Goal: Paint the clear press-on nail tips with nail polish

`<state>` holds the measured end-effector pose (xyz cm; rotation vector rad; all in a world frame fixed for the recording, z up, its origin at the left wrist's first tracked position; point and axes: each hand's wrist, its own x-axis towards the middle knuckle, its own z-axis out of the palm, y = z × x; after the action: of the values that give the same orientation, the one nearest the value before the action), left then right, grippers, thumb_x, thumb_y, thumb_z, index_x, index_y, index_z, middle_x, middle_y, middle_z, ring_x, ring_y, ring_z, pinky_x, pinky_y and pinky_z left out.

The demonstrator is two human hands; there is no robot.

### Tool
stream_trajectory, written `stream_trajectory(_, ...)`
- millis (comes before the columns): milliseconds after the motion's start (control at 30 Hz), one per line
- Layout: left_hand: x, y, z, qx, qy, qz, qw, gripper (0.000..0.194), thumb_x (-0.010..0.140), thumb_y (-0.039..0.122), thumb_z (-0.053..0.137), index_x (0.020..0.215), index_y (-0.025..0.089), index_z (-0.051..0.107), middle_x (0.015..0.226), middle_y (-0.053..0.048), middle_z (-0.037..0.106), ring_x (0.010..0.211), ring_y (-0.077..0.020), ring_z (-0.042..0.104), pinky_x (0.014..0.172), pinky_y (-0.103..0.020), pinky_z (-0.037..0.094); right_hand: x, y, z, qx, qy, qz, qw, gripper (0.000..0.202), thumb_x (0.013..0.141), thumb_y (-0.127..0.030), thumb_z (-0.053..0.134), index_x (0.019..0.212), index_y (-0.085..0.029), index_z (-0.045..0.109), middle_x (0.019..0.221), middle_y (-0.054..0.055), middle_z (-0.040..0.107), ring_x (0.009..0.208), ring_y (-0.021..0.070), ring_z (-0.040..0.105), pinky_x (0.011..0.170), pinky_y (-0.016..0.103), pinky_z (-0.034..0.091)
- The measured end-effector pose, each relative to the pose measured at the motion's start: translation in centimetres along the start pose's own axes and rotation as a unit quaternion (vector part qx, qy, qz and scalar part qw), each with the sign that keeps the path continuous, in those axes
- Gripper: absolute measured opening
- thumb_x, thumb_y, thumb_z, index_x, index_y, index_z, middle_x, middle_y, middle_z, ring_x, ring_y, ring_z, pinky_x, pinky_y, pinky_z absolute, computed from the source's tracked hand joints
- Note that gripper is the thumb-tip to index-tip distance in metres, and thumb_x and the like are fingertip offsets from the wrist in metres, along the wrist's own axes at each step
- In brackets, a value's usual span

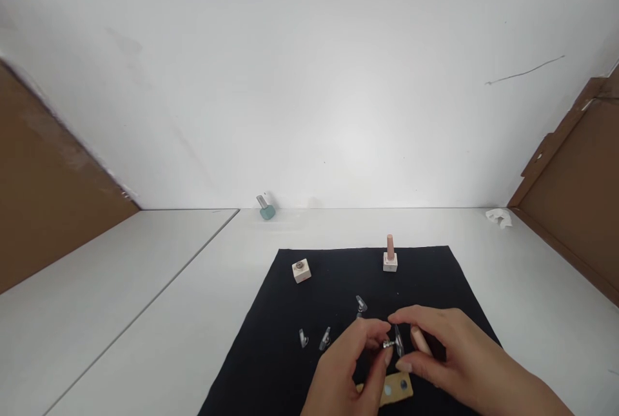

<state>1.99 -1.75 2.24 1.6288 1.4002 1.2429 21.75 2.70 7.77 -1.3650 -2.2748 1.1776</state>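
Observation:
My left hand (353,364) is closed, pinching the small metal stem (388,344) of a holder between thumb and fingertips. A clear, dark-looking nail tip (399,341) stands on that stem, between my two hands. Index finger and thumb of my right hand (440,351) curve around the tip's two ends. Inside the right hand sits a pinkish nail polish cap (420,341); its brush end is hidden. Under both hands lies a tan strip (396,390) with a pale and a dark round spot, partly covered by the left fingers.
More clear nail tips on holders (325,338) lie on the black mat (338,280). An uncapped nail polish bottle (302,271) and a pink-capped bottle (390,262) stand farther back. A teal bottle (267,211) and crumpled tissue (500,217) are near the white wall. Cardboard panels (580,197) flank the table.

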Motion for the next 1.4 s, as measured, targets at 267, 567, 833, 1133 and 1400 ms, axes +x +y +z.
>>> stream_trajectory(267,0.6,-0.1,-0.4,-0.022,-0.034,0.008,0.999,0.018,0.092,0.018,0.060,0.091,0.026,0.076,0.086,0.000,0.077,0.078,-0.0169,0.074,0.074,-0.021,0.056,0.4,0.3,0.5,-0.058,0.070,-0.096,0.991,0.026,0.094,-0.030,0.070,0.120,-0.032,0.074,0.071,-0.005,0.067,0.062,0.0139,0.060,0.062,0.022,0.046)
stream_trajectory(567,1.3,0.2,-1.4,-0.041,-0.119,-0.025,0.992,0.018,0.089,0.013,0.061,0.080,0.022,0.073,0.082,-0.001,0.073,0.078,-0.0184,0.070,0.075,-0.023,0.053,0.1,0.4,0.9,-0.033,0.122,-0.139,0.982,0.021,0.090,-0.035,0.075,0.111,-0.035,0.080,0.074,-0.002,0.074,0.067,0.0174,0.070,0.065,0.024,0.055)
stream_trajectory(833,1.4,0.0,-1.5,-0.062,-0.140,-0.046,0.987,0.017,0.089,0.015,0.061,0.080,0.022,0.074,0.081,-0.001,0.072,0.078,-0.0183,0.068,0.076,-0.024,0.051,0.2,-0.1,0.6,-0.042,0.093,-0.128,0.987,0.022,0.090,-0.027,0.074,0.110,-0.034,0.078,0.066,-0.005,0.063,0.058,0.0145,0.059,0.059,0.022,0.048)
stream_trajectory(1133,-0.1,-0.1,0.2,-0.107,-0.122,-0.132,0.978,0.009,0.084,0.022,0.069,0.082,0.022,0.077,0.076,0.000,0.071,0.073,-0.0177,0.066,0.072,-0.025,0.051,0.1,1.0,-1.5,0.197,0.140,-0.011,0.970,0.048,0.092,-0.041,0.072,0.139,-0.032,0.066,0.065,-0.009,0.053,0.061,0.0139,0.060,0.071,0.028,0.053)
stream_trajectory(1400,-2.6,-1.1,2.5,0.159,-0.089,0.041,0.983,0.021,0.088,0.019,0.070,0.080,0.032,0.084,0.083,-0.004,0.068,0.081,-0.0230,0.063,0.077,-0.034,0.051,0.5,1.8,-2.4,0.221,0.332,-0.015,0.917,0.044,0.094,-0.058,0.065,0.121,-0.024,0.073,0.060,-0.006,0.053,0.063,0.0184,0.061,0.071,0.033,0.055)
